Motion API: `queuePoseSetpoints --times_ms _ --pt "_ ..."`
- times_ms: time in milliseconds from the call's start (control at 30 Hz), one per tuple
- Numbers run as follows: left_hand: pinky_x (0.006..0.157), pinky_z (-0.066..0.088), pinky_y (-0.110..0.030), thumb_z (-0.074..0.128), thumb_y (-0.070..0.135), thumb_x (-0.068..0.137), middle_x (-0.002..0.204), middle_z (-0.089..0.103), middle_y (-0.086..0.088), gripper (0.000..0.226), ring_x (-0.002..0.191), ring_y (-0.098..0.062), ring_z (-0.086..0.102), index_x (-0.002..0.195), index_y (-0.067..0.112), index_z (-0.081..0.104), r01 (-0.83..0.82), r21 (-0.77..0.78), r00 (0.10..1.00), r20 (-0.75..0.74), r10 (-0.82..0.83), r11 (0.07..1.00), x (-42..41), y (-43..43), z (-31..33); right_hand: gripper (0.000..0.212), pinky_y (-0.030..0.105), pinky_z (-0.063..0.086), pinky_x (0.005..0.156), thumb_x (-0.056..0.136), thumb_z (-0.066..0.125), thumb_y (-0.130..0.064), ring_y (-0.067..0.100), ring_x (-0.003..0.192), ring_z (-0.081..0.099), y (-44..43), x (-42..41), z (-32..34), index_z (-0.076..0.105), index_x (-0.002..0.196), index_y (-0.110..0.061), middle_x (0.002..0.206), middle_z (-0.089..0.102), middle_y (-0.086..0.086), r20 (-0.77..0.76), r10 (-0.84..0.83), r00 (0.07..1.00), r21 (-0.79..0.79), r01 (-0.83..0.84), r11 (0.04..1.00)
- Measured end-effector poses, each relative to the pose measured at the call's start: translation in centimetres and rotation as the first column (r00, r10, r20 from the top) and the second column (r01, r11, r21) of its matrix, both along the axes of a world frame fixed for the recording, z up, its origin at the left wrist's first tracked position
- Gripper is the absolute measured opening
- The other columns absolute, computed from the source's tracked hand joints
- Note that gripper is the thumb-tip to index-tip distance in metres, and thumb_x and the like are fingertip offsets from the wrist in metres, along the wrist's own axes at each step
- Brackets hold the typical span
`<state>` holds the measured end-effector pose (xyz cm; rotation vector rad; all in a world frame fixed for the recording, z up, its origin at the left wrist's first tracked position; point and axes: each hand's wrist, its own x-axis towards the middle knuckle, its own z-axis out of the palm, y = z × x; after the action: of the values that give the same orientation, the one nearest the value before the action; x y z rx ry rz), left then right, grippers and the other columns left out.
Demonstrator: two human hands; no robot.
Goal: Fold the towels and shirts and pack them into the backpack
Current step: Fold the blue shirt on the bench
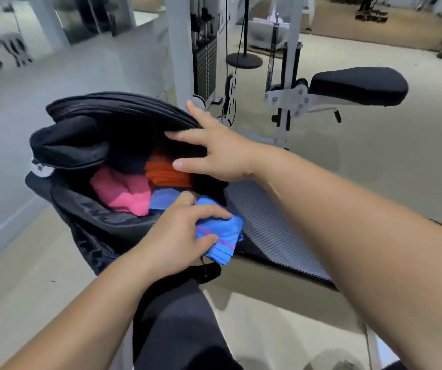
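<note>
An open black fabric backpack (81,217) holds a pink towel (124,190) and an orange towel (164,174), with a folded blue pink-striped towel (222,236) at its mouth.

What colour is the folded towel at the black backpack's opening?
The folded towel is bright blue with a pink stripe, in the left hand; head view.
</note>
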<state>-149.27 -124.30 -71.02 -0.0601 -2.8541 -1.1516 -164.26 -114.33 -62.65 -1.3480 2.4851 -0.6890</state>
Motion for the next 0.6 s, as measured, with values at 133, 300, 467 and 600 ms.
queuePoseSetpoints --times_ms 133,300,467,600 --pt "0.092 0.034 -0.003 0.077 0.012 0.082 0.113 0.048 0.008 0.049 0.109 0.0 0.052 0.116 0.046 0.068 -0.023 0.061 0.999 -0.044 0.025 0.998 1.2 -1.1 0.3 0.068 0.014 0.017 0.115 0.093 0.066 -0.044 0.012 0.144 0.03 -0.9 -1.5 0.4 0.041 0.153 -0.026 0.153 0.032 0.005 0.118 -0.145 0.982 -0.175 0.165 0.971" --pt "0.095 0.043 -0.016 0.078 0.011 0.083 0.115 0.05 0.006 0.048 0.111 -0.009 0.055 0.115 0.046 0.07 -0.053 0.138 0.992 -0.105 0.068 0.989 1.3 -1.6 0.9 0.051 0.013 0.026 0.104 0.102 0.056 -0.026 0.01 0.14 0.038 1.2 -3.0 1.6 0.043 0.151 -0.026 0.151 0.041 0.0 0.245 -0.305 0.92 -0.295 0.371 0.881" --pt "0.095 0.033 -0.003 0.08 0.01 0.08 0.114 0.054 0.012 0.051 0.111 0.003 0.053 0.111 0.049 0.068 -0.172 0.208 0.947 -0.234 0.22 0.963 -0.7 -1.5 2.5 0.046 0.03 0.045 0.104 0.101 0.054 -0.026 0.009 0.129 0.049 4.4 -4.1 1.6 0.05 0.146 -0.033 0.147 0.05 -0.007 0.311 -0.34 0.888 -0.342 0.438 0.831" --pt "0.1 0.034 -0.006 0.079 0.01 0.083 0.12 0.059 0.011 0.049 0.113 0.011 0.051 0.109 0.049 0.065 -0.105 0.241 0.985 -0.107 0.134 0.965 -1.9 -0.7 2.4 0.042 0.044 0.059 0.087 0.101 0.055 -0.032 0.008 0.108 0.059 8.1 -4.6 2.5 0.052 0.143 -0.039 0.133 0.059 -0.012 0.391 -0.407 0.825 -0.347 0.542 0.765"
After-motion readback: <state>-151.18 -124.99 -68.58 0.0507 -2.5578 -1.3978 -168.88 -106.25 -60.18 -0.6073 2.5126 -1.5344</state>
